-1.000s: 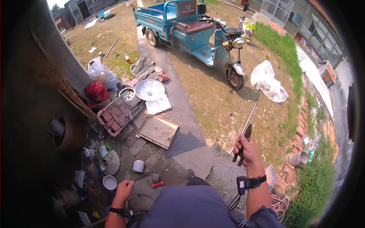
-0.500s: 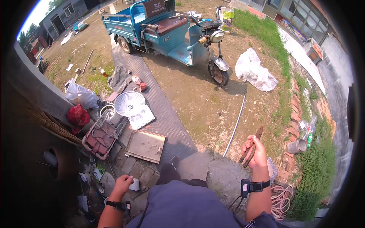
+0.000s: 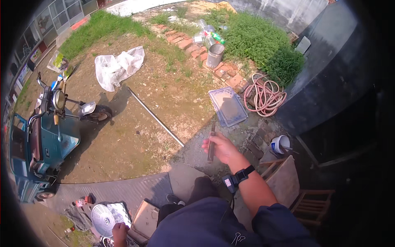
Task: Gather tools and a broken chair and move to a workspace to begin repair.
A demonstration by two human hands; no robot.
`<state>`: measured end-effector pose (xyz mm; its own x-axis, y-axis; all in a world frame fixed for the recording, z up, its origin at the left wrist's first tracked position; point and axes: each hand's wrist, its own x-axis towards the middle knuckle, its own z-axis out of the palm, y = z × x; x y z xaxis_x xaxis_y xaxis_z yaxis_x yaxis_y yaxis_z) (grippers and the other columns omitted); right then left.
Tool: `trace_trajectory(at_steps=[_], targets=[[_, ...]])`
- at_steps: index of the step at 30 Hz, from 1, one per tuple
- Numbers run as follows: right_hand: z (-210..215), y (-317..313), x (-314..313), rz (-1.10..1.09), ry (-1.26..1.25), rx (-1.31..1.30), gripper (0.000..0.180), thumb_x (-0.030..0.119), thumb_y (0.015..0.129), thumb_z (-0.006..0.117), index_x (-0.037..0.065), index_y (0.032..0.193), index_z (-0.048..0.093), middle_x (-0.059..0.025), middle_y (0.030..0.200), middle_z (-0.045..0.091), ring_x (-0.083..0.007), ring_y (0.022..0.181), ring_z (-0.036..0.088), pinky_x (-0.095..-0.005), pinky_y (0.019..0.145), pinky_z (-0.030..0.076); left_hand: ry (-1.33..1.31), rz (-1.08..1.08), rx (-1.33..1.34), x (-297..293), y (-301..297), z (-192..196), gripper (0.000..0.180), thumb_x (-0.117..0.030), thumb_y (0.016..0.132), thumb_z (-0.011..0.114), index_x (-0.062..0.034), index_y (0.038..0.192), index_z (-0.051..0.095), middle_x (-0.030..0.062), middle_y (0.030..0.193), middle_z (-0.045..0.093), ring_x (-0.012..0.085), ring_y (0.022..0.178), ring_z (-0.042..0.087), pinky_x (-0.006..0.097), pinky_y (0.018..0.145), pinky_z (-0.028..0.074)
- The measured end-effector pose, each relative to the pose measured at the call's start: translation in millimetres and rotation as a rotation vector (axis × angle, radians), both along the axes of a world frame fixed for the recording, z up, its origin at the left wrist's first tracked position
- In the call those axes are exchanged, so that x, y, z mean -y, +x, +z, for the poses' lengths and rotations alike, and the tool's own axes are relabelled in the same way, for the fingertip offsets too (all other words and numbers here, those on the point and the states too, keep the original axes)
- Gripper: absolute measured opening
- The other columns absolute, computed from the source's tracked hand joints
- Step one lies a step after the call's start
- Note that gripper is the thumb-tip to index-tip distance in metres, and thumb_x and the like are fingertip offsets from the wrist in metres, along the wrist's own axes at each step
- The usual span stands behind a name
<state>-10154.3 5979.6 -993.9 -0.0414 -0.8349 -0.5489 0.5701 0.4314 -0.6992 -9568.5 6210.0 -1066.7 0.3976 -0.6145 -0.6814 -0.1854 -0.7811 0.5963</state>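
Observation:
My right hand [image 3: 222,148] is closed around rusty pliers [image 3: 211,146], held up edge-on over the shaded ground in front of me. The pliers' ends stick out above and below my fingers. At the lower edge, my left hand [image 3: 120,232] shows only in part, with its fingers curled in and nothing visible in them. It appears in front of a white slatted round basket [image 3: 103,220] and a tan board-like tray [image 3: 145,218]; whether it touches either, I cannot tell.
A metal pipe [image 3: 156,117] lies on the dirt ahead. To the right are a grey plastic lid [image 3: 228,108], a coiled pink hose [image 3: 263,101], a white bucket [image 3: 279,144] and a wooden chair [image 3: 314,206]. A blue cargo tricycle [image 3: 45,144] stands at left, near white plastic sheeting [image 3: 119,68].
My view has swung to the right, so the tricycle now sits at the left edge. My right hand still holds the pliers, now turned edge-on. My left hand is mostly cut off below.

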Motion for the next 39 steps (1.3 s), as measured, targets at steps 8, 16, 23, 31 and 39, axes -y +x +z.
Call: trace_trajectory(at_steps=[8,16,23,31,39], targets=[[-107.3,-172.7,-199.1,-0.726,0.370,-0.147,0.020,0.012,0.086,0.062,0.007,0.104,0.056,-0.0069,0.095,0.061,-0.0207,0.089,0.063,-0.0348,0.074,0.051,0.178,-0.768,0.195,159.6,-127.4,15.1,0.032,-0.031,0.093,0.052,-0.0013,0.097,0.065,0.0083,0.086,0.069,0.0147,0.072,0.059,0.030,0.063,0.048],[-218.4,-234.4,-414.7,-0.978,0.837,-0.468,0.029,0.007,0.081,0.068,-0.001,0.107,0.057,-0.0093,0.095,0.063,-0.0216,0.085,0.062,-0.0344,0.074,0.050,0.225,-0.947,0.061,224.0,-281.1,-5.1,0.030,-0.029,0.096,0.057,0.0003,0.103,0.061,0.0092,0.090,0.067,0.0172,0.082,0.065,0.028,0.069,0.050],[-255.8,-270.7,-457.3,-0.715,1.147,-0.763,0.045,0.007,0.076,0.073,-0.001,0.118,0.056,-0.0107,0.102,0.065,-0.0218,0.091,0.063,-0.0340,0.080,0.049,0.296,-0.909,0.161,235.2,-338.5,-30.6,0.022,-0.019,0.093,0.056,0.0031,0.097,0.059,0.0114,0.081,0.067,0.0195,0.072,0.066,0.031,0.065,0.052],[-299.0,-315.1,-470.0,-0.725,1.202,-0.628,0.064,0.006,0.083,0.068,0.001,0.138,0.036,-0.0158,0.126,0.055,-0.0284,0.108,0.057,-0.0397,0.088,0.048,0.288,-0.974,0.231,240.4,-377.1,-18.9,0.022,-0.019,0.093,0.058,0.0024,0.095,0.062,0.0105,0.084,0.070,0.0170,0.079,0.068,0.028,0.071,0.051],[-256.4,-321.4,-386.8,-0.684,0.964,-0.455,0.058,0.009,0.088,0.060,0.006,0.140,0.034,-0.0154,0.133,0.048,-0.0266,0.113,0.054,-0.0419,0.092,0.045,0.249,-0.658,0.090,224.5,-338.2,8.5,0.024,-0.022,0.094,0.060,0.0017,0.098,0.062,0.0088,0.087,0.069,0.0164,0.081,0.066,0.029,0.073,0.050]])
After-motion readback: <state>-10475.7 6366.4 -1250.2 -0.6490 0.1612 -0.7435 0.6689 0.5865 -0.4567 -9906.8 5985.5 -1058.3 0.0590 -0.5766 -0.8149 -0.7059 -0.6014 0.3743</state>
